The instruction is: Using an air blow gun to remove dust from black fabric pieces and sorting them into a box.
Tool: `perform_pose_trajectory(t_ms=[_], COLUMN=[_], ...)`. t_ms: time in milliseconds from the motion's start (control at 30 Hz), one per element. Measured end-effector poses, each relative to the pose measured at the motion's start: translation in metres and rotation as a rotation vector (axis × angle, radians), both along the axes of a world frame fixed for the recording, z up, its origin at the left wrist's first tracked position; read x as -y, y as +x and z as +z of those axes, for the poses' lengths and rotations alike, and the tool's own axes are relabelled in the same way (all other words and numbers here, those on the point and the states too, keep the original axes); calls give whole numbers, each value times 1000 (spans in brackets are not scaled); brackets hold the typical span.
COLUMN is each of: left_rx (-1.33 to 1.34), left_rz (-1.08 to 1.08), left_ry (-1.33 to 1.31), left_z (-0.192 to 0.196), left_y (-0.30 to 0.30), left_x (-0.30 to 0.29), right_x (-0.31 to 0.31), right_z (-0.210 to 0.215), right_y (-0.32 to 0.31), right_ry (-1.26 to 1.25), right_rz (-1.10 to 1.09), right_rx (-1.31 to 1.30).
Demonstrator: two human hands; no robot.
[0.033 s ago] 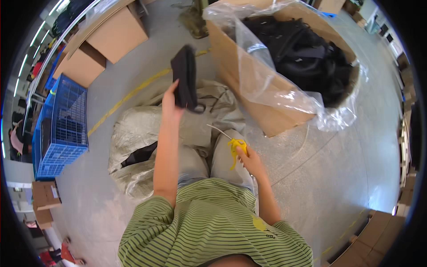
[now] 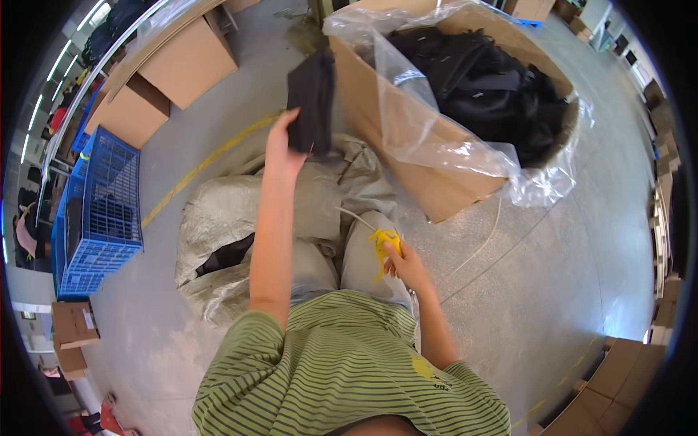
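My left hand (image 2: pixel 280 149) is raised with the arm stretched forward and grips a flat black folded fabric piece (image 2: pixel 311 102) by its lower edge. The piece hangs just left of a large cardboard box (image 2: pixel 392 138) lined with clear plastic and filled with several black fabric items (image 2: pixel 494 80). My right hand (image 2: pixel 406 265) is low, close to my knees, and is closed around a small yellow tool (image 2: pixel 383 247) with a thin white cord running from it.
A grey woven sack (image 2: pixel 218 211) lies on the concrete floor under my left arm, with dark fabric showing at its opening. A blue plastic crate (image 2: pixel 102 211) stands at the left. Closed cardboard boxes (image 2: pixel 182 58) sit at the upper left, more at the lower right (image 2: pixel 618 385).
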State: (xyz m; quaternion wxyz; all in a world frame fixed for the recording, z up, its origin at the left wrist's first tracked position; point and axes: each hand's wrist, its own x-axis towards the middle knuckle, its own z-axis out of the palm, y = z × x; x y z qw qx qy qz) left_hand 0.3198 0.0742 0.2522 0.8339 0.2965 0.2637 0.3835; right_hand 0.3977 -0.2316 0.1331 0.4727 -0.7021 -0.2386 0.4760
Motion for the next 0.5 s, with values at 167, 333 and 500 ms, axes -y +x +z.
perform_pose_trajectory(t_ms=[167, 333, 500], left_rx=[180, -813, -1024], left_rz=[-58, 84, 153], left_ry=[294, 954, 1467], left_z=[141, 108, 149], left_y=[174, 184, 175], left_x=[30, 6, 54], right_x=[58, 53, 51], right_z=[35, 15, 8], right_y=[-17, -29, -16], right_ry=[24, 183, 123], right_rz=[-18, 131, 66], right_rx=[-280, -531, -678])
